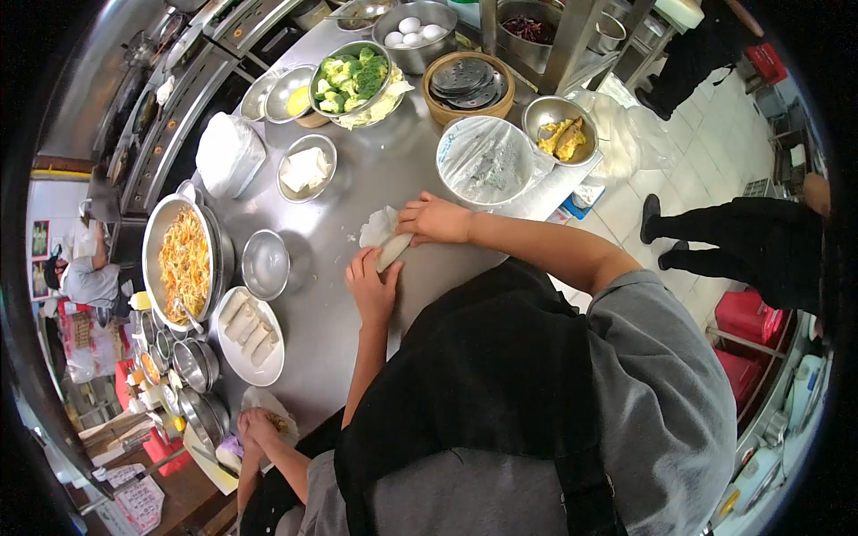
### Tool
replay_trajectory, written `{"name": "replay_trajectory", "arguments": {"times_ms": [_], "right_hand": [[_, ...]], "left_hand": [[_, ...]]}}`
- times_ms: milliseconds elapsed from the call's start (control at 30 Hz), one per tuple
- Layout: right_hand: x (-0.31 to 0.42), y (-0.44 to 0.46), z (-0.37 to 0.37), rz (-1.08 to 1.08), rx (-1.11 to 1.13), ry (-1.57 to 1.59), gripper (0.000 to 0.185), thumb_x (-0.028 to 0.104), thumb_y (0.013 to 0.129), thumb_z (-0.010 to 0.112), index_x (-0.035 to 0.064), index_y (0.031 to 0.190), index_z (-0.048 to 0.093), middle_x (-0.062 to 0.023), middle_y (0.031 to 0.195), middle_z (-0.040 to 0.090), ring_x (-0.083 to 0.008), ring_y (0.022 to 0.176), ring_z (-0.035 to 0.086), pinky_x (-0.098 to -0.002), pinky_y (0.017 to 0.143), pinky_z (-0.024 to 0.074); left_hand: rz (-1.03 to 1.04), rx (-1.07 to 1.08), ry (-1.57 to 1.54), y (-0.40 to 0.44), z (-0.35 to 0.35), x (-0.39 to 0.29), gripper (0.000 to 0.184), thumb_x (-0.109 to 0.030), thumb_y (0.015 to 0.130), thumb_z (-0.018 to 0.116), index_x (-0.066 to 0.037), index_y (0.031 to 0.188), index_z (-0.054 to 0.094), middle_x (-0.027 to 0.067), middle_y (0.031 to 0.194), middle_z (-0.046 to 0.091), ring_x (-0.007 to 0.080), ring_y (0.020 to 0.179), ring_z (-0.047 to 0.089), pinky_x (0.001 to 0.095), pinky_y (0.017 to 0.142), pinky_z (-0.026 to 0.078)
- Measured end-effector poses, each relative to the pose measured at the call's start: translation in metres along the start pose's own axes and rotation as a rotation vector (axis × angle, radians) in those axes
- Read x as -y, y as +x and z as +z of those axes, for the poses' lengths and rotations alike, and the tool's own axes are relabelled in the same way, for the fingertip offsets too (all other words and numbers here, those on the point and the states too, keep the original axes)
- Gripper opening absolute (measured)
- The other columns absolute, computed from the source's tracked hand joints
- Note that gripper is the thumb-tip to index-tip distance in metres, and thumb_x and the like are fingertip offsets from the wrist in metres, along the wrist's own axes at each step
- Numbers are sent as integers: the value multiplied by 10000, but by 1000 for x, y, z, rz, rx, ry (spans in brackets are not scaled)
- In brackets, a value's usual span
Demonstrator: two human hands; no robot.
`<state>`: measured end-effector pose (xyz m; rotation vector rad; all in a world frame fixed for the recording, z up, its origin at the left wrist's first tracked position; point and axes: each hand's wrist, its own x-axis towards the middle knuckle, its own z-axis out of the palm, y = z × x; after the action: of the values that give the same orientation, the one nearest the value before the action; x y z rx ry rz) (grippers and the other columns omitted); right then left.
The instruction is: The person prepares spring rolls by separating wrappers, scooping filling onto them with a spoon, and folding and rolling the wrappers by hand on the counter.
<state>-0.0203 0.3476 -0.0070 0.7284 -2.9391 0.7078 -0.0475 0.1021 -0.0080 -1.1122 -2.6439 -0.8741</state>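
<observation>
A partly rolled spring roll [391, 254] lies on the steel table in front of me, with a loose flap of its pale wrapper [379, 227] spread on the far side. My left hand [371, 281] grips its near left end, fingers bent over it. At the other end, my right hand [435, 220] has its fingers curled over the roll. Finished spring rolls [248, 330] sit in a row on a white oval plate [273, 368] to the left. Beyond the plate, a large bowl holds shredded vegetable filling [183, 259].
A co-worker's hands [259, 429] handle a filled wrapper at lower left. Around the steel table [357, 170] stand an empty metal bowl [265, 264], a broccoli bowl [353, 80], an egg pot [416, 36], a bamboo steamer [468, 89] and a plastic-covered bowl [484, 161]. People stand right.
</observation>
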Motion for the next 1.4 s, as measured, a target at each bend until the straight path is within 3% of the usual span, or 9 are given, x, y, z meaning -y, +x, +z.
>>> {"name": "replay_trajectory", "arguments": {"times_ms": [233, 467, 533, 633, 800, 967, 1233, 1333, 1400], "right_hand": [[14, 32, -24, 36, 9, -68, 325, 368, 840, 722, 119, 1048, 695, -65, 1139, 631, -273, 1108, 587, -456, 919, 435], [63, 209, 53, 192, -282, 596, 363, 343, 871, 651, -11, 931, 705, -258, 927, 679, -404, 928, 664, -463, 816, 536], [84, 249, 52, 583, 58, 724, 406, 309, 904, 654, -63, 1067, 667, -193, 929, 711, -268, 758, 730, -385, 731, 573], [85, 282, 72, 798, 178, 1038, 361, 228, 885, 666, -94, 1047, 644, -196, 891, 706, -254, 651, 725, -360, 609, 592], [87, 281, 82, 856, -155, 1239, 227, 28, 808, 688, -95, 986, 623, -201, 901, 684, -258, 686, 724, -334, 566, 634], [71, 224, 55, 839, -287, 1347, 198, 31, 813, 678, -93, 939, 590, -174, 888, 635, -272, 687, 714, -336, 590, 649], [17, 136, 37, 800, -211, 1254, 283, 112, 838, 716, -74, 1022, 608, -210, 936, 682, -331, 749, 731, -408, 622, 620], [26, 125, 27, 556, -543, 413, 289, 134, 852, 700, -65, 1044, 618, -205, 1001, 656, -351, 941, 697, -479, 789, 579], [41, 118, -7, 332, -401, 150, 292, 70, 833, 662, -56, 1093, 619, -226, 1123, 598, -384, 1019, 634, -483, 885, 524]], "left_hand": [[-39, 43, 52, 6, 12, -2, 405, -281, 861, 725, -93, 1206, 626, 104, 1163, 610, 325, 1078, 550, 446, 912, 427], [-68, 42, 96, 4, 10, -10, 362, -226, 878, 689, -80, 1203, 624, 119, 1128, 609, 336, 1044, 552, 468, 848, 413], [-73, 30, 100, 0, 10, -9, 297, -170, 876, 678, -61, 1150, 643, 131, 1136, 610, 353, 1073, 543, 487, 890, 407], [-12, -83, 15, 2, 17, 0, 270, -148, 865, 681, -53, 1115, 651, 135, 1138, 610, 361, 1100, 536, 494, 915, 404], [-84, -60, -277, 5, 28, 11, 281, -142, 845, 694, -50, 1107, 653, 140, 1140, 611, 364, 1127, 528, 496, 938, 400], [-8, 62, 33, -1, 16, 11, 388, -199, 820, 733, -67, 1172, 637, 130, 1153, 606, 356, 1139, 526, 484, 941, 393], [-23, 122, -54, 9, 8, 0, 426, -245, 810, 758, -96, 1185, 623, 87, 1169, 607, 304, 1115, 537, 466, 936, 384], [-39, 113, -87, 8, 10, -1, 398, -234, 826, 743, -102, 1182, 623, 87, 1165, 613, 297, 1113, 545, 455, 955, 380], [-25, 68, -53, 4, 11, -3, 396, -202, 833, 729, -118, 1204, 620, 80, 1167, 617, 298, 1099, 552, 446, 940, 389]]}}
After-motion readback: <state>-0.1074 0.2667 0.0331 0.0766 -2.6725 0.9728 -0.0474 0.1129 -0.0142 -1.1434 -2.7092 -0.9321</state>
